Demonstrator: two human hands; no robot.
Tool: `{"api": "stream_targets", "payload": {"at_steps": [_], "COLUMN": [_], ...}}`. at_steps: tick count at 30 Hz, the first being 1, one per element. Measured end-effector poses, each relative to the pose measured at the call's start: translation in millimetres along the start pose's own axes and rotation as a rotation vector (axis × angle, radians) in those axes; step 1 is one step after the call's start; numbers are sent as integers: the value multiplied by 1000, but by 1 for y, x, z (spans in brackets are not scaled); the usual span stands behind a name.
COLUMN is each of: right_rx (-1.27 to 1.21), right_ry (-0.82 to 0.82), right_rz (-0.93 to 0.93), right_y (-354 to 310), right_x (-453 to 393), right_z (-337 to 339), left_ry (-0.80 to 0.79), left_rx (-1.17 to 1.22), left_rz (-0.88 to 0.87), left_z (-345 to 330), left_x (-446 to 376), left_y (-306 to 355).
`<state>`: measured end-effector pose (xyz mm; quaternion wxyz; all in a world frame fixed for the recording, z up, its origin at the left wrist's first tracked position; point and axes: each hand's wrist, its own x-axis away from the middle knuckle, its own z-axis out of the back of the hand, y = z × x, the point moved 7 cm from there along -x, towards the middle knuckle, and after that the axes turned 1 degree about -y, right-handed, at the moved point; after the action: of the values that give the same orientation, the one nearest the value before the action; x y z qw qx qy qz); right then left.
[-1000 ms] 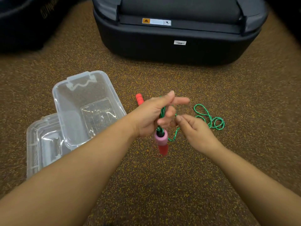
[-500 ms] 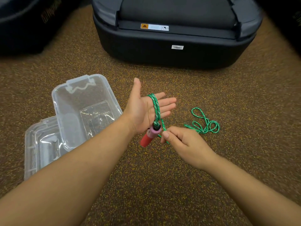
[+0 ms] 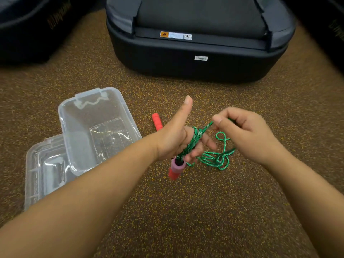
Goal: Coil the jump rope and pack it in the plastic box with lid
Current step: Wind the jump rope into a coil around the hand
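Note:
Green jump rope (image 3: 195,141) is wound in several turns around the fingers of my left hand (image 3: 174,138), whose thumb points up. One red handle with a pink collar (image 3: 176,168) hangs below that hand. My right hand (image 3: 243,133) pinches the rope just right of the left fingers, and the strand runs taut between them. Loose rope (image 3: 216,158) lies in a small heap on the carpet under both hands. The other red handle (image 3: 157,121) rests on the carpet behind my left hand. The clear plastic box (image 3: 64,125) stands open at the left, its lid (image 3: 32,175) beside it.
A large black case (image 3: 186,62) sits on the brown speckled carpet straight ahead. Dark bags fill the far left (image 3: 28,34) and far right corners. Bare carpet stretches in front of me.
My left hand turned from palm-up to thumb-up. My right hand rose from below the palm to the right of the fingers, laying more rope around them. The loose heap on the carpet has shrunk.

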<state>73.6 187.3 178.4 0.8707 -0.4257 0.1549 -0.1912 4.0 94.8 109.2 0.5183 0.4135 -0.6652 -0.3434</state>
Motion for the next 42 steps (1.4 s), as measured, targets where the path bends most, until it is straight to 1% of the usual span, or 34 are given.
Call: {"api": "stream_targets", "payload": {"at_steps": [2, 5, 9, 12, 15, 18, 21, 24, 27, 30, 35, 39, 42], "right_rx": [9, -33, -169, -225, -157, -35, 91, 158, 190, 157, 31, -71, -143], "right_ry": [53, 71, 43, -5, -38, -88, -152, -185, -210, -231, -212, -146, -91], "right_rz": [-19, -89, -170, -226, -243, -225, -179, -118, -51, 11, 42, 64, 68], "right_y": [7, 21, 46, 63, 70, 70, 62, 44, 26, 9, -10, -21, -28], "right_x": [-2, -3, 1, 7, 15, 21, 26, 27, 25, 26, 23, 13, 6], "right_z": [7, 1, -19, -38, -48, -52, -58, -61, -61, -60, -49, -35, -21], "left_ry": [-50, -85, -31, 23, 157, 280, 333, 363, 378, 403, 409, 326, 291], "left_rx": [63, 130, 240, 440, 539, 660, 794, 831, 823, 770, 505, 377, 175], "left_rz": [14, -11, -164, -255, -317, -307, -292, -274, -247, -224, -94, -16, 15], "left_z": [-3, -8, -5, 0, 12, 26, 34, 36, 35, 35, 34, 30, 27], "left_x": [2, 3, 2, 2, 1, 0, -1, -1, -2, 0, -3, -7, -5], "left_y": [4, 9, 19, 27, 33, 31, 24, 17, 14, 13, 5, -4, -5]}}
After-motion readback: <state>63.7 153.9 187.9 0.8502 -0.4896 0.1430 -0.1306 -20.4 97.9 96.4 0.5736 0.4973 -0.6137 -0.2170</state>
